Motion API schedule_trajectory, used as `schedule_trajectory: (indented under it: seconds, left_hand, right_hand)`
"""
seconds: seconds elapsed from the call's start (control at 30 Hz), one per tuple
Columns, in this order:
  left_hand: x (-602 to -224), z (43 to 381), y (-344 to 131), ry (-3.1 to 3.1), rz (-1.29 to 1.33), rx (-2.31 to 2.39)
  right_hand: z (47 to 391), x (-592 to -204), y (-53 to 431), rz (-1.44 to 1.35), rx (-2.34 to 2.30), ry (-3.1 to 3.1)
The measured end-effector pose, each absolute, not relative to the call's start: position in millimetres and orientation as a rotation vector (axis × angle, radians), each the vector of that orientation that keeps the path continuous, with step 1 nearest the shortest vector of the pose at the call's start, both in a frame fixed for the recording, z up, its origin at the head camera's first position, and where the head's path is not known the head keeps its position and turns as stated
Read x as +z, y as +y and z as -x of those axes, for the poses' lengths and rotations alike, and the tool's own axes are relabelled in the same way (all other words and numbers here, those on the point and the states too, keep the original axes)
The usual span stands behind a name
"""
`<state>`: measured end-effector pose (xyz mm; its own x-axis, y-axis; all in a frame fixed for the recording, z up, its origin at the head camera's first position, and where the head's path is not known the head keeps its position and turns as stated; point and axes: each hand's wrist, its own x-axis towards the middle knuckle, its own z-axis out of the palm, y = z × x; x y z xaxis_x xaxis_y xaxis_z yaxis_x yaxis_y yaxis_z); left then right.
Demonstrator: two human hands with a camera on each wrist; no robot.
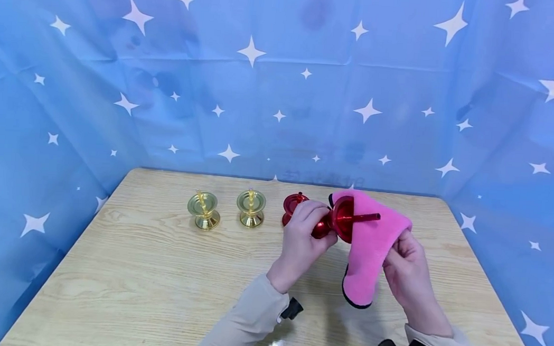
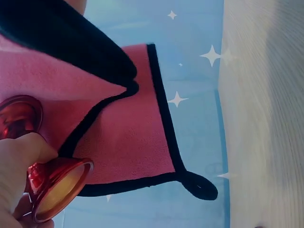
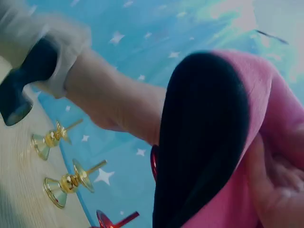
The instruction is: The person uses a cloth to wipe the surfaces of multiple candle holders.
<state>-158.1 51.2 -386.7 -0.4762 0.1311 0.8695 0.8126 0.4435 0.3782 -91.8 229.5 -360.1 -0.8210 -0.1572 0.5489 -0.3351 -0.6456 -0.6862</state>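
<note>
My left hand (image 1: 302,239) grips a shiny red candle holder (image 1: 343,218) by its stem, tipped sideways above the table with its dish and thin centre rod pointing right. In the left wrist view its hollow base (image 2: 61,187) flares out below the fingers. A pink cloth (image 1: 372,247) with black edging hangs from my right hand (image 1: 409,273), which pinches it, and drapes against the holder's dish. Fingers inside the cloth's folds are partly hidden. Just behind my left hand stands a second red candle holder (image 1: 294,201), partly covered by that hand.
Two gold candle holders, one farther left (image 1: 205,211) and one nearer the middle (image 1: 251,207), stand upright on the light wooden table (image 1: 156,277). A blue curtain (image 1: 282,88) with white stars surrounds the table's back and sides.
</note>
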Motion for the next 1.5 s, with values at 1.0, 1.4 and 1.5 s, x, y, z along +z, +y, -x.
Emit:
schedule_trajectory:
  seconds: [1.0,1.4,1.5]
  left_hand:
    - [-379.4,149.9,47.7,-1.842,0.812,-0.896]
    - [-372.3,152.4,36.2,-1.797,0.725,-0.977]
    - [-368.9,151.9,37.3,-1.782,0.739,-0.942]
  right_hand:
    - [94.5,-341.8,201.3,-0.346,2.038,-1.207]
    - [92.1,-350.4,202.7,-0.333,2.018,-1.249]
    - [92.4,-354.1,197.0,-0.350,1.972,-1.376]
